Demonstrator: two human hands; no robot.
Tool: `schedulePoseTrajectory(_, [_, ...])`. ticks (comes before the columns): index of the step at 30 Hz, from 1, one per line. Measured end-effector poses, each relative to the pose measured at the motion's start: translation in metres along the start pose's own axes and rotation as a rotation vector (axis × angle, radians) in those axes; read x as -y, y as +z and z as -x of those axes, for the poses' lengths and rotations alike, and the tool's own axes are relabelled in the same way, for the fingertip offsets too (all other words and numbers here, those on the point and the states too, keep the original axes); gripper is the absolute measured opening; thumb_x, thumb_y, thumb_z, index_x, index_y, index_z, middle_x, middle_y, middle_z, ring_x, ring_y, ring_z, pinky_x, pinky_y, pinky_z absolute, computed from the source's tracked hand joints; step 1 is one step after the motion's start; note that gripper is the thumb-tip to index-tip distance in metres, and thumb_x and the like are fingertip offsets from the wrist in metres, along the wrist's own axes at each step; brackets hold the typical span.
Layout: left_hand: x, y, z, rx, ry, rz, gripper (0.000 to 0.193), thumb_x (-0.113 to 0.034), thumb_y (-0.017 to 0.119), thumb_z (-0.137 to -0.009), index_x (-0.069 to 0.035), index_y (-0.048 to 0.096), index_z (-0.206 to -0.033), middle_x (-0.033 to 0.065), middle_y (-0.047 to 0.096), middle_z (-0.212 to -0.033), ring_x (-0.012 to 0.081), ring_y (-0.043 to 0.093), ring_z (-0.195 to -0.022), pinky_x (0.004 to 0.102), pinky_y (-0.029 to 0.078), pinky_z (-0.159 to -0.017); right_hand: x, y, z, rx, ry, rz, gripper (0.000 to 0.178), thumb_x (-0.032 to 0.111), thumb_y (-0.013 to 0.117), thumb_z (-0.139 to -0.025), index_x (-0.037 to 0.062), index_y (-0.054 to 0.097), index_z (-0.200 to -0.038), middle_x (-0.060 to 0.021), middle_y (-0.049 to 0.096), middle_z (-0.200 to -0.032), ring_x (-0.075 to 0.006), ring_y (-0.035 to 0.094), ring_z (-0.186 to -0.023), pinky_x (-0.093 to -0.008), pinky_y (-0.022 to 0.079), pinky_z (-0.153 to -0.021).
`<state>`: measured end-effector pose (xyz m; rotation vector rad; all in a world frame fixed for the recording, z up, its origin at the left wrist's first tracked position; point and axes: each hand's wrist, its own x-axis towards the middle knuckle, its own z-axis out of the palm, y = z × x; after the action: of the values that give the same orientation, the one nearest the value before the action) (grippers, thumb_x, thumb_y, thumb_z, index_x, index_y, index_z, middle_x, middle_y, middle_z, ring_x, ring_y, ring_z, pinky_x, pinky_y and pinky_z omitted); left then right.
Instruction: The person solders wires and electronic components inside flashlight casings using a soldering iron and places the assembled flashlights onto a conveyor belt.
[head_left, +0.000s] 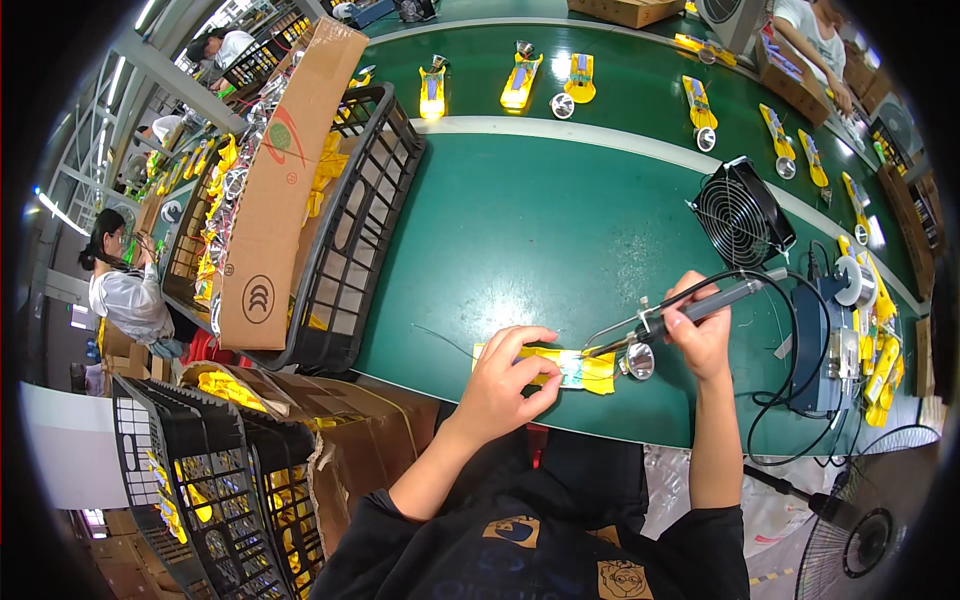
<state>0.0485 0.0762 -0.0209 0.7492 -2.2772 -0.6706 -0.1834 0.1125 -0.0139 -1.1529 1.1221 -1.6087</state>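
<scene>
My left hand [505,388] grips a yellow plastic lamp housing [597,381] flat against the green bench, fingers curled over its left part. A lit, whitish strip lies inside the housing, and a round silver reflector [640,361] sits by its right end. In my right hand [700,335] is a soldering iron [740,291] with a thin metal guide tube alongside. The iron's tip reaches the middle of the housing, close to my left fingers; glare hides whether it touches. A thin wire sticks out to the left of the housing.
A black fan [742,212] stands beyond my right hand. Cables loop around a blue soldering station [815,345] with a solder spool [856,281]. At left is a black crate [345,240] with a cardboard sheet [262,240]. Across the bench, several yellow housings [432,92] lie on a green belt; co-workers sit beyond.
</scene>
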Motion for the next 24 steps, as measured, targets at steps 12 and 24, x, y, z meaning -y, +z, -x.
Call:
schedulePoseTrajectory(12, [0.003,0.001,-0.001,0.025,-0.003,0.025,0.009,-0.004,0.062,-0.062,-0.004,0.055,-0.068,0.0082,0.054,-0.093,0.0225,0.053,-0.085,0.0304,0.041,-0.073,-0.001,0.009,0.002,0.076,-0.024,0.176,0.009,0.006,0.056,-0.060,0.0003,0.049,-0.060,-0.0021,0.046,-0.057,-0.0074,0.040,-0.051,-0.0226,0.030,-0.046])
schedulePoseTrajectory(24, [0.003,0.001,-0.002,0.031,-0.004,0.025,0.009,-0.004,0.061,-0.062,-0.004,0.055,-0.068,0.0077,0.054,-0.092,0.0222,0.053,-0.084,0.0306,0.041,-0.072,-0.001,0.011,0.002,0.105,-0.025,0.194,0.007,0.005,0.056,-0.061,0.0005,0.050,-0.061,-0.0015,0.046,-0.057,-0.0067,0.040,-0.050,-0.0217,0.030,-0.045])
